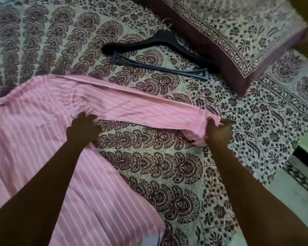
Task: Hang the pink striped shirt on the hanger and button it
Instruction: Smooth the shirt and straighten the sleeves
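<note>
Patterned bedding fills the view: a bedspread (149, 166) printed with dark maroon fan motifs on pale cloth, with a strip of floor showing at the far right edge.

At the left lies the pink striped shirt (34, 121), spread flat on the bedspread, its body covering the lower left and one sleeve (140, 105) stretched out to the right across the bed. The left hand (83, 128) rests where the sleeve meets the body, fingers curled down into the fabric and gripping it. Further right, the right hand (218, 132) holds the cuff end of the sleeve, thumb over the top and fingers curled round the bunched cloth underneath.

Beyond the sleeve, well apart from both hands, the black hanger (160, 45) lies flat with its metal hook pointing toward the top of the bed; a blue hanger (160, 65) lies partly under it, just beside. To the right of these sits a pillow (238, 36) in matching print, its edge close to the hangers' right ends.

Judging by this, the task is barely begun: the shirt is being straightened, not yet on any hanger, and no buttoning is visible. What remains is picking up a hanger, threading it into the shoulders and fastening the front. Nothing blocks the reach, though the two hangers overlap and may need separating.
</note>
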The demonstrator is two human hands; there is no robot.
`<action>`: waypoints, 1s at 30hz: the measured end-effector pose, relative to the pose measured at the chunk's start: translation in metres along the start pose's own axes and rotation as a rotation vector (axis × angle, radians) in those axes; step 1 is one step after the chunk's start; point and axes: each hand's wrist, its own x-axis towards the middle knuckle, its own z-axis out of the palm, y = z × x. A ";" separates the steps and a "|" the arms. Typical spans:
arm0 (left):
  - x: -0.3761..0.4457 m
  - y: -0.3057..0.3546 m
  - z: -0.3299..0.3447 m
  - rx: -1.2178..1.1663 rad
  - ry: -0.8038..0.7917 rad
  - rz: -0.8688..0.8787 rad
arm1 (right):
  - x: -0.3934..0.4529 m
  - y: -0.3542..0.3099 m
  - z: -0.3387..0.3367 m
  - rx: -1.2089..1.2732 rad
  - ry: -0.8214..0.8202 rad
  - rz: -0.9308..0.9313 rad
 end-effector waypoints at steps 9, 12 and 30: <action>-0.061 -0.032 0.017 -0.074 0.193 0.122 | -0.048 0.016 -0.008 -0.330 0.039 -0.325; -0.080 -0.051 0.027 -0.071 0.187 0.134 | -0.059 0.027 -0.009 -0.636 -0.126 -0.590; -0.148 -0.091 0.049 -0.164 0.169 0.119 | -0.145 0.054 -0.020 -0.888 -0.495 -0.781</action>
